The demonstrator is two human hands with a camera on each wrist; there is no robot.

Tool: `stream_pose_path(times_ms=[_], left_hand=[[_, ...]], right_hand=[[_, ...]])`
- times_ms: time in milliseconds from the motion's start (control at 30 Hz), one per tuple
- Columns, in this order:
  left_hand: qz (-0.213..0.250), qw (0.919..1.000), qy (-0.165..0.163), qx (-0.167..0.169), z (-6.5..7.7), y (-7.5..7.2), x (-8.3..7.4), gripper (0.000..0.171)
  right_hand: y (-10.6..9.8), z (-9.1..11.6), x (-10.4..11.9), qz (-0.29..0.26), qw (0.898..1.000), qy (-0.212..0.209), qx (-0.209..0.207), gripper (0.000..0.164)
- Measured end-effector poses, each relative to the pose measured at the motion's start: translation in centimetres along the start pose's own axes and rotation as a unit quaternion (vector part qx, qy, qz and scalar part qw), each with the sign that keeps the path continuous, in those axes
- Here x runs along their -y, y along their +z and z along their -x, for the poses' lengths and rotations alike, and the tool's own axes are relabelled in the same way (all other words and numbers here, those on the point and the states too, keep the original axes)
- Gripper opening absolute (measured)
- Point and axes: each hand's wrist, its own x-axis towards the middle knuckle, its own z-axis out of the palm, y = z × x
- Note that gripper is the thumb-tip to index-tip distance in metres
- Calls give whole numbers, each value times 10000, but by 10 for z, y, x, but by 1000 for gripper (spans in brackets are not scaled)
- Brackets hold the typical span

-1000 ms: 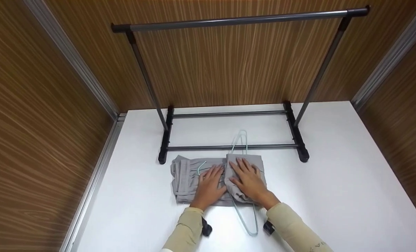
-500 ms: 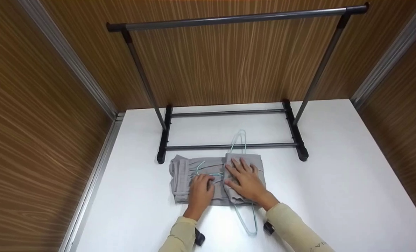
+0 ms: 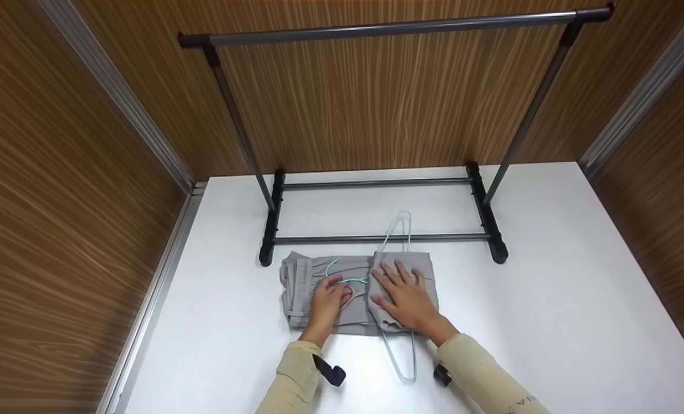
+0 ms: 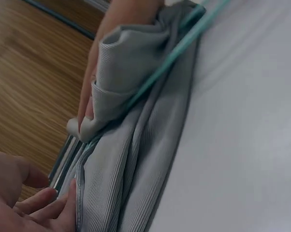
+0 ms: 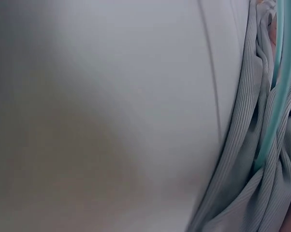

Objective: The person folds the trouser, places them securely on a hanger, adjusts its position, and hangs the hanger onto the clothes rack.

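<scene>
Grey trousers (image 3: 359, 319) lie folded on the white surface, their waistband at the left. Across them lies a light-green clothes hanger (image 3: 400, 362), one end sticking out past each long side. A folded-over part of the trousers (image 3: 379, 322) covers the hanger's middle. The left hand (image 3: 325, 305) has its fingers curled at the hanger's hook and appears to pinch it; the left wrist view shows this hand (image 4: 24, 198) beside the cloth but hides the contact. With fingers spread, the right hand (image 3: 406, 299) presses on the folded-over part. In the right wrist view the hanger (image 5: 281, 96) runs through the cloth.
A dark metal clothes rack (image 3: 388, 31) stands behind the trousers. Its lower front bar (image 3: 330, 239) passes just behind them, under the hanger's far end. Wood-grain panels (image 3: 342, 103) close off the back and both sides.
The left hand has drawn back leftward from beside the right hand and curled at the hook. Hook and hanger have shifted slightly. The right hand stays on the cloth.
</scene>
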Motion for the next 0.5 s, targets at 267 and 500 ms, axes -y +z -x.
stream_pose_path(times_ms=[267,500], left_hand=[[1978,9789,-489,-114,-7,15,2,42],[1548,9877,199,64,-11,24,-2,49]], right_hand=[[0,1,-1,63,9999,103,-14,61],[0,1,0,4,9999,112,-30,57]])
